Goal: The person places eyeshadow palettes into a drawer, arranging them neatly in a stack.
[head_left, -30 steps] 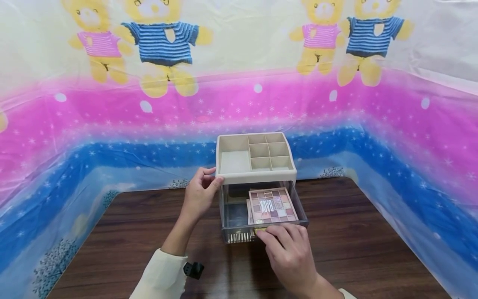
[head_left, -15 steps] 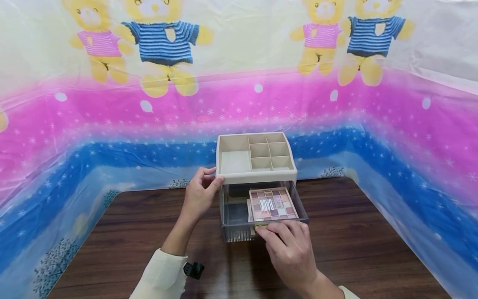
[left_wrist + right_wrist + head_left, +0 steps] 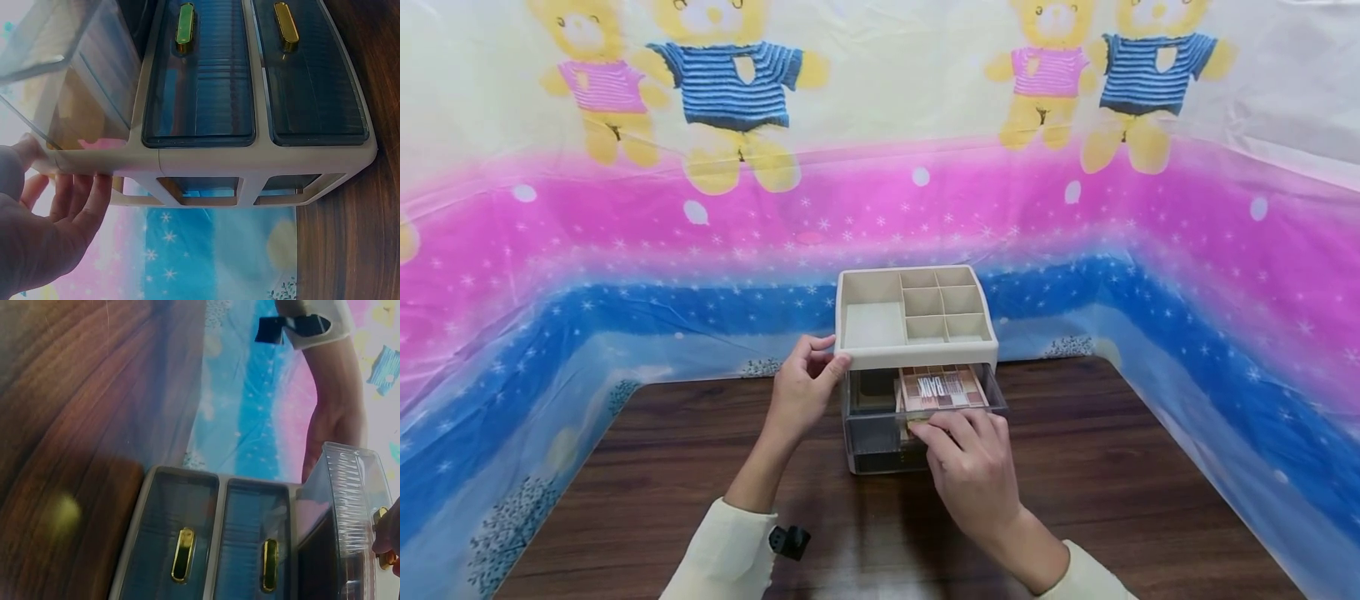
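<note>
A cream drawer organizer [image 3: 917, 356] stands on the table, its top split into several compartments. Its clear top drawer [image 3: 868, 427] is partly pulled out. Inside that drawer an eyeshadow palette [image 3: 942, 388] lies on the right side, over another flat item. My right hand [image 3: 976, 475] pinches the gold handle [image 3: 380, 514] on the drawer's front. At the organizer's upper left corner, my left hand [image 3: 805, 387] grips the frame, thumb at the front and fingers along the side. In the left wrist view, two lower drawers [image 3: 200, 94] are closed.
A dark wood-grain table [image 3: 685, 467] carries the organizer near its back edge. Behind and at both sides hangs a pink and blue cloth [image 3: 880, 208] printed with bears. A small black device [image 3: 790, 542] is strapped at the left cuff.
The top drawer has slid back toward the organizer, with the right hand moving along on its handle. The palette has gone partly under the top. The left hand stays in place.
</note>
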`<state>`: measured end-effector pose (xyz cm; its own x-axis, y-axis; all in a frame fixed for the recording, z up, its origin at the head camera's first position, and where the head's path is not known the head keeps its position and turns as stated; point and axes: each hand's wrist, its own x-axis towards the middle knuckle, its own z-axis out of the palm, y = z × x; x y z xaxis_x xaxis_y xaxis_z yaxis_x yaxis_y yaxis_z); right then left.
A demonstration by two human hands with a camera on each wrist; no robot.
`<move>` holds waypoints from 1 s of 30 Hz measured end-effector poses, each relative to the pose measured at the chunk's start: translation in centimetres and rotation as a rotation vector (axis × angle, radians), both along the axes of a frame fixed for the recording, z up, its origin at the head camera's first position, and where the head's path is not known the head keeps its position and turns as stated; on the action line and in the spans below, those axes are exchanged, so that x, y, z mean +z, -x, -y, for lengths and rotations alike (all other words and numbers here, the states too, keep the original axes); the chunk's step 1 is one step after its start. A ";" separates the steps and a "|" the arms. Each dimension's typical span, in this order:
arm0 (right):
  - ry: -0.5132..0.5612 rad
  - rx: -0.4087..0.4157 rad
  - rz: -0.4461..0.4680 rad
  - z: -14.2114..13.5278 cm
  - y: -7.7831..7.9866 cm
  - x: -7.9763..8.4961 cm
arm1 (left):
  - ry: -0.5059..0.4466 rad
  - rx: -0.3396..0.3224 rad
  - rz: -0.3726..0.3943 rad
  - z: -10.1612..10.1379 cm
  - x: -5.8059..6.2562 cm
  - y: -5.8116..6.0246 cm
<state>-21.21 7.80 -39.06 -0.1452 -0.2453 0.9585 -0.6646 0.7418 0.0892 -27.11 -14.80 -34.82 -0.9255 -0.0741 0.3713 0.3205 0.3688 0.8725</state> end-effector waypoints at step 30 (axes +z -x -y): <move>-0.074 -0.099 0.174 0.6 6.3 0.6 | -0.001 -0.005 0.001 -0.2 0.1 0.3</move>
